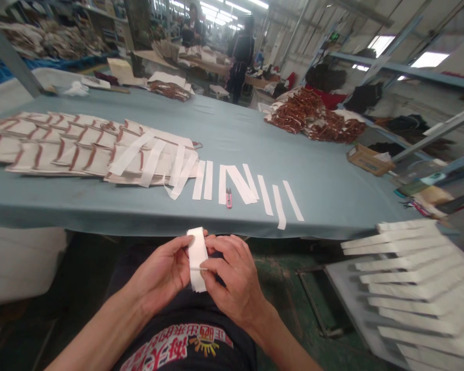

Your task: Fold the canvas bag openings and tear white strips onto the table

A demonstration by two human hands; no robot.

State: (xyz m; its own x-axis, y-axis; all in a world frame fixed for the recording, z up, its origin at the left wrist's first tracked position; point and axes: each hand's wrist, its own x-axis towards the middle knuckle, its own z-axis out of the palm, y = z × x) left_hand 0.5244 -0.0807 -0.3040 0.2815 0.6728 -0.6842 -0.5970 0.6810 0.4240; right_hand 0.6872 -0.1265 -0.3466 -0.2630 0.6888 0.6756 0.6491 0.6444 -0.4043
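Observation:
My left hand (163, 273) and my right hand (232, 278) meet in front of my waist, below the table's near edge. Both pinch a small stack of white strips (197, 252), held upright between the fingertips. On the blue-grey table (325, 180) just beyond lie several loose white strips (237, 184) side by side, with a small pink clipper (229, 198) among them. To the left, rows of cream pieces with brown bands (62, 147) overlap, some with white strips laid across them.
Stacks of white strips (410, 273) fan out on a surface at lower right. A heap of brown straps (313, 116) and a small cardboard box (369, 158) sit at the table's right side. People stand at far tables. Metal shelving runs along the right.

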